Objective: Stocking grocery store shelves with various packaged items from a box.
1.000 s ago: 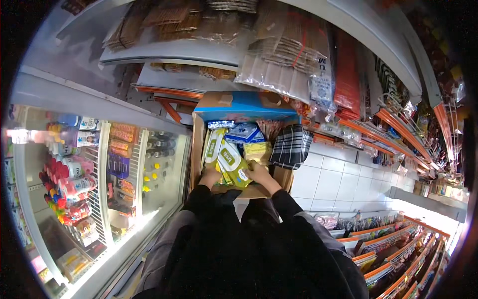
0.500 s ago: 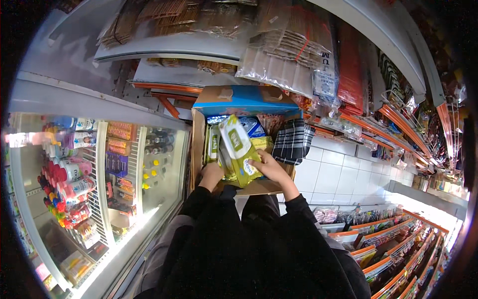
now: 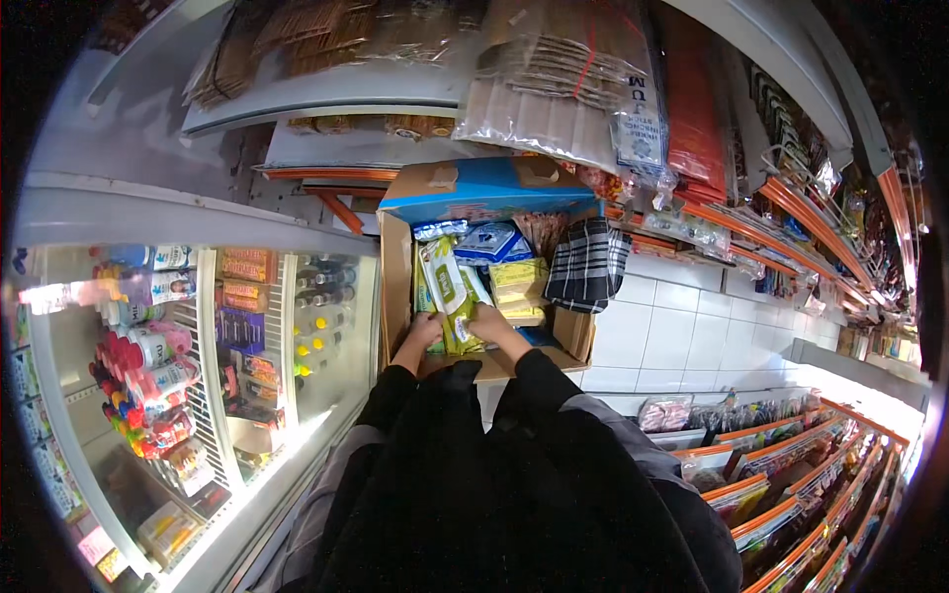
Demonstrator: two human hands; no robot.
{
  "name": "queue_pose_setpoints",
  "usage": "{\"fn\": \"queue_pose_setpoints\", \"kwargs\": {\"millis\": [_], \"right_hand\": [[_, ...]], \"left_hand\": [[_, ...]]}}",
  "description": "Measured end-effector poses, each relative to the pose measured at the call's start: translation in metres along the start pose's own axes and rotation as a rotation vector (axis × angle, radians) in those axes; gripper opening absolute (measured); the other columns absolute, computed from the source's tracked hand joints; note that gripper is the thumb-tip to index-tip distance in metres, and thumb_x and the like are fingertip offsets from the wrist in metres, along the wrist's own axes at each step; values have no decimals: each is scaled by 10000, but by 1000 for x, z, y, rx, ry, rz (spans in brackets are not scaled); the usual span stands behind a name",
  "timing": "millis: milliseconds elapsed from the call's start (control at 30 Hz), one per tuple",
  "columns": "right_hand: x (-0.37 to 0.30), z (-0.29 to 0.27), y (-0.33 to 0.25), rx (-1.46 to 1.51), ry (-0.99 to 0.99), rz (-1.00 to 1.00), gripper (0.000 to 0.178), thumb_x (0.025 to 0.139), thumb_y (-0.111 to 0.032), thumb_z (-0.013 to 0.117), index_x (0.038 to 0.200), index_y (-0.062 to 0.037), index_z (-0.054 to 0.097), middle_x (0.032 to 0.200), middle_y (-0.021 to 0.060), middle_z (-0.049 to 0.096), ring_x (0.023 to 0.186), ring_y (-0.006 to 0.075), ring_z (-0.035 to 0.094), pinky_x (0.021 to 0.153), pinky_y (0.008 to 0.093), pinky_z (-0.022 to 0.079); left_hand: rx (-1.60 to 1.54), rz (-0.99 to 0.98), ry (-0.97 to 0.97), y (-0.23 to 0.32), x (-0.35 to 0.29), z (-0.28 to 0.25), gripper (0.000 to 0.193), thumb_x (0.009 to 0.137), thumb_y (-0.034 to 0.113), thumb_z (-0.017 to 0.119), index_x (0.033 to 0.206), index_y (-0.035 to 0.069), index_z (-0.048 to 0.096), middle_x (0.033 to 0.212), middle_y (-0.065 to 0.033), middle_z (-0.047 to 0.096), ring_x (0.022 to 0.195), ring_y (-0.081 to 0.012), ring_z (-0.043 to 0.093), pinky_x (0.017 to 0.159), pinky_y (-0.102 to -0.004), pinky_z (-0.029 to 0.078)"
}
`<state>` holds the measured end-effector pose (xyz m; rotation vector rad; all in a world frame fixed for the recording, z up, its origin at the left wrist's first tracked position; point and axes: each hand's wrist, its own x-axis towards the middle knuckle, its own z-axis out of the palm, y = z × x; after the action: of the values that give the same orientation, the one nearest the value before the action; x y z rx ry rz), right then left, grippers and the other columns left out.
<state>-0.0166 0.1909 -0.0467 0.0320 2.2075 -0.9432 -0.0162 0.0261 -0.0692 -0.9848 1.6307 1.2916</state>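
Note:
Low in an opened cardboard box (image 3: 395, 272), both my hands are at green-and-white wet wipes packs (image 3: 447, 287). The pack in the middle leans lengthwise among the others, its pale lid facing up. My left hand (image 3: 423, 332) is closed at the lower left edge of the packs, its fingertips partly hidden. Closed on the lower right edge is my right hand (image 3: 491, 326), thumb side toward the pack. Blue packs (image 3: 491, 242) and a stack of yellow packs (image 3: 517, 284) lie beside them in the box.
Black-and-white checked cloth (image 3: 585, 265) hangs over the box's right side. On the left stands a glass-door fridge (image 3: 203, 366) with bottles. Shelves with brown paper goods (image 3: 554, 79) are above the box, and orange-edged racks (image 3: 791, 474) fill the lower right. White floor tiles (image 3: 657, 331) lie right of the box.
The wipes pack that was raised and tilted has gone down into the box, beside the other green packs. My right hand has moved left and lower, closer to my left hand.

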Motion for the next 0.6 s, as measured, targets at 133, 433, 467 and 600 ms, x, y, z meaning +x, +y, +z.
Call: {"fn": "queue_pose_setpoints", "kwargs": {"millis": [133, 433, 467, 600], "right_hand": [[-18, 11, -42, 194, 74, 200, 565, 674, -273, 656, 1074, 62, 440, 985, 280, 557, 933, 410, 543, 801, 410, 440], [-35, -34, -24, 844, -246, 276, 342, 763, -200, 618, 1041, -11, 558, 873, 75, 610, 662, 155, 574, 545, 269, 463], [-33, -40, -14, 847, -241, 280, 342, 763, -200, 618, 1041, -11, 558, 873, 75, 610, 662, 155, 574, 545, 269, 463], [-29, -41, 16, -83, -110, 140, 276, 711, -218, 616, 871, 7, 627, 824, 194, 620, 765, 283, 615, 663, 353, 487]], "left_hand": [[116, -62, -234, -19, 8, -32, 392, 890, 332, 486, 1171, 59, 503, 1011, -90, 589, 868, -203, 577, 642, -306, 468], [-303, -37, -182, 13, -44, -15, 567, 758, 465, 624, 1158, 75, 527, 1088, -78, 578, 909, -227, 570, 746, -365, 455], [-218, -3, -97, 17, -48, -12, 575, 755, 453, 633, 1166, 66, 522, 1102, -78, 573, 916, -220, 565, 756, -370, 451], [-182, 83, -68, 18, -57, -6, 579, 751, 417, 652, 1176, 49, 513, 1086, -77, 581, 899, -217, 569, 750, -354, 453]]}}
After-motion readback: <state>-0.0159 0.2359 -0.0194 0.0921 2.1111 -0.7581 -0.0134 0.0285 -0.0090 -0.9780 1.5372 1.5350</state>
